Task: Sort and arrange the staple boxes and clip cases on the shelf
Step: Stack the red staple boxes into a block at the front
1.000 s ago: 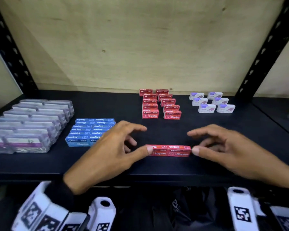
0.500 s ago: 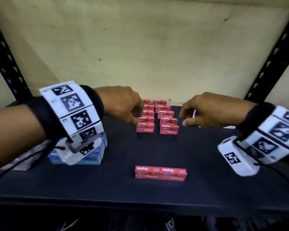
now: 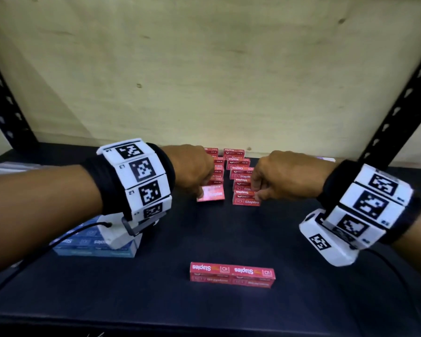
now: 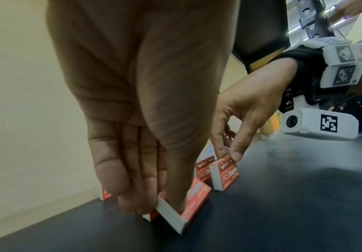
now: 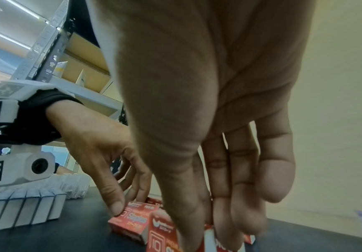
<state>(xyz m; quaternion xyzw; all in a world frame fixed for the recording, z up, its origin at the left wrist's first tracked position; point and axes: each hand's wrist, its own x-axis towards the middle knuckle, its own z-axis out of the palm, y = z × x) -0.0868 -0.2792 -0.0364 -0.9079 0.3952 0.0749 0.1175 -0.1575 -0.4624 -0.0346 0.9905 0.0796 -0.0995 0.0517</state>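
Two columns of red staple boxes (image 3: 238, 164) run toward the back wall at mid shelf. My left hand (image 3: 201, 190) pinches the front box of the left column (image 3: 211, 194) between thumb and fingers; in the left wrist view this box (image 4: 194, 199) is tipped up on its edge. The front box of the right column (image 3: 245, 200) is pinched at its right end by my right hand (image 3: 257, 193). In the right wrist view the thumb and fingers straddle that box (image 5: 161, 237). A pair of red boxes (image 3: 232, 274) lies end to end near the front edge.
Blue staple boxes (image 3: 95, 244) are stacked at the left under my left wrist. Clear clip cases (image 3: 3, 167) show at the far left edge. A black shelf post (image 3: 399, 98) rises at the right. The wooden back wall stands just behind the red columns.
Both hands left the red pair at the front and reached back to the two columns. Each now pinches a front box; the left one has been tipped up.
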